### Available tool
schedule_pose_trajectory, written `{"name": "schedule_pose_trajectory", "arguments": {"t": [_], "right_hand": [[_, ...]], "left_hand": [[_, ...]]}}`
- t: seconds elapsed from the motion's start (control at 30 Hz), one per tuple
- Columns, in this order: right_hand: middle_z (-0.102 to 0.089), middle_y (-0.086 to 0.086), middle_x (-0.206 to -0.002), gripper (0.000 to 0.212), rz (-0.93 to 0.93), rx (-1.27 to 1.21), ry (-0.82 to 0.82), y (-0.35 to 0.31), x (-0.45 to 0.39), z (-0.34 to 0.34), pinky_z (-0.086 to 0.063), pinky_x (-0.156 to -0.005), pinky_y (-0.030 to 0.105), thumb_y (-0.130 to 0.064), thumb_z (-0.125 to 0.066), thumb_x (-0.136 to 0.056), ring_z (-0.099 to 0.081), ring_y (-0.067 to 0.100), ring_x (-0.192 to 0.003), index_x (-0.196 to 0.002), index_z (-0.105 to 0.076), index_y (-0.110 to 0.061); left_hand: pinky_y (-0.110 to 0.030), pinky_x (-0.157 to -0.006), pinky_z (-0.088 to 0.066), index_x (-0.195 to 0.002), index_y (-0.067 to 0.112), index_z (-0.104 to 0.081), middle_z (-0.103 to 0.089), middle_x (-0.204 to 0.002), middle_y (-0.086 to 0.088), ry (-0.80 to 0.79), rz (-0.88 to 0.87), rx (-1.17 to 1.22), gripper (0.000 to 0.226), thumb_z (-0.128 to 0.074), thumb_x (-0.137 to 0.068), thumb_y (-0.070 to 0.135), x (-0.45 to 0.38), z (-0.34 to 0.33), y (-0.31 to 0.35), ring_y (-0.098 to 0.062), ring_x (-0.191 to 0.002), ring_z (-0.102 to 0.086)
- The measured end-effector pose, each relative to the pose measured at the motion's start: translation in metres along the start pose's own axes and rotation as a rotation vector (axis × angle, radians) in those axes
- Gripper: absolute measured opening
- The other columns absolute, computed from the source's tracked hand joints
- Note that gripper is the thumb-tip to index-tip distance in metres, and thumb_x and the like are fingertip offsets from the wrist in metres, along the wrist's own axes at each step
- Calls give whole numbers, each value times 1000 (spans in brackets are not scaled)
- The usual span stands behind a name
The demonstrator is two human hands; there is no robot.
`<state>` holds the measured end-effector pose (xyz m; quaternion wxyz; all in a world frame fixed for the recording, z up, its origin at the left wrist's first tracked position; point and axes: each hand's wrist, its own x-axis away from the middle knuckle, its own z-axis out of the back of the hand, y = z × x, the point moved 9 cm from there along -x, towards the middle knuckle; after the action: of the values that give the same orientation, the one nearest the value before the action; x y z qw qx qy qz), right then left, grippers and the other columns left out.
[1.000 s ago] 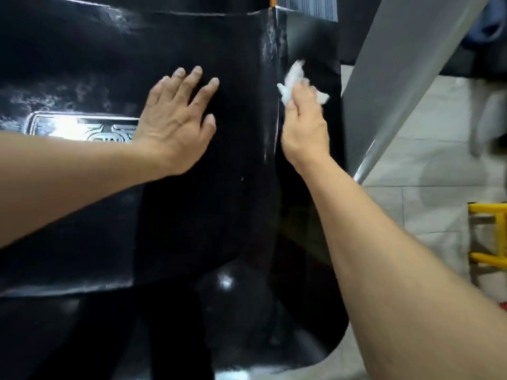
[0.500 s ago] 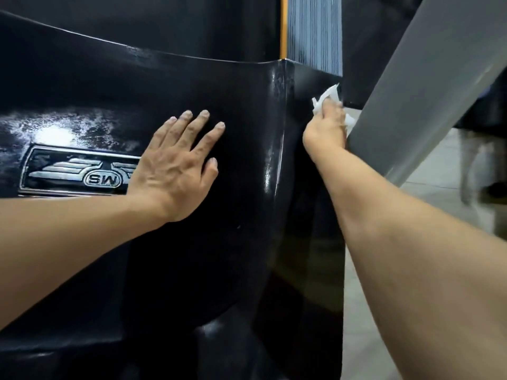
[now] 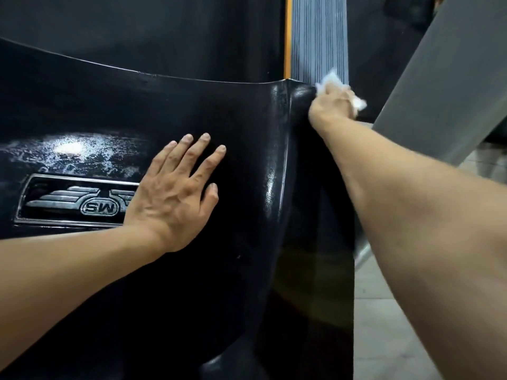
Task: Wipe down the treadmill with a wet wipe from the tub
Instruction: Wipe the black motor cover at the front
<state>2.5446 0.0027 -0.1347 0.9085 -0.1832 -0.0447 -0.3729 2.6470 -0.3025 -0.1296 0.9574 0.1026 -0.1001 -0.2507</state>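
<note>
The treadmill's glossy black motor cover [image 3: 115, 111] fills most of the view, with a silver winged badge [image 3: 74, 201] at the left and a wet sheen above it. My left hand [image 3: 175, 190] rests flat on the cover, fingers spread, just right of the badge. My right hand [image 3: 332, 104] reaches to the cover's far right corner and grips a crumpled white wet wipe [image 3: 333, 79], pressing it against the side face there. White edges of the wipe stick out above and to the right of my fingers. The tub is not in view.
A grey ribbed side rail [image 3: 318, 34] with an orange strip [image 3: 287, 34] runs away beyond the corner. The grey slanted upright [image 3: 444, 78] rises close to the right of my right hand. Pale floor tiles [image 3: 389, 333] lie at the lower right.
My right hand has slid the wipe up the cover's right side face to its far corner. My left hand has stayed flat in the same spot. The camera has tilted up.
</note>
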Motion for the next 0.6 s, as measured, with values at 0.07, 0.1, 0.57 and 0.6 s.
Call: {"name": "schedule_pose_trajectory", "arguments": {"t": [0.07, 0.1, 0.57, 0.6], "right_hand": [[-51, 8, -134, 33, 264, -75, -106, -41, 27, -20, -42, -95, 36, -22, -41, -102, -48, 28, -128, -132, -56, -24], [-47, 6, -144, 35, 411, -95, -171, -58, 45, -30, -36, -106, 36, -22, -41, -102, -42, 26, -136, -132, -59, -27], [-24, 14, -164, 51, 56, -175, 50, 46, 96, -11, -14, -124, 40, -7, -32, -102, -18, 26, -152, -152, -36, -12], [-26, 13, -164, 49, 108, -209, 44, 39, 114, -13, -13, -124, 40, -7, -32, -102, -18, 25, -153, -150, -42, -13]], "left_hand": [[-44, -128, -10, -161, 29, -22, -18, -169, -2, -6, 2, -4, 65, -24, -99, 45, 0, -1, 0, -24, -156, -14], [-44, -128, -10, -162, 29, -21, -18, -169, -2, -5, 4, -4, 65, -24, -99, 45, 0, -1, -1, -23, -156, -13], [-43, -128, -8, -161, 31, -21, -17, -169, -1, -30, 7, 37, 65, -22, -98, 47, 2, 1, -1, -22, -157, -11], [-43, -128, -7, -161, 31, -21, -17, -169, -1, -37, 7, 37, 66, -22, -97, 47, 2, 1, 0, -22, -157, -10]]}}
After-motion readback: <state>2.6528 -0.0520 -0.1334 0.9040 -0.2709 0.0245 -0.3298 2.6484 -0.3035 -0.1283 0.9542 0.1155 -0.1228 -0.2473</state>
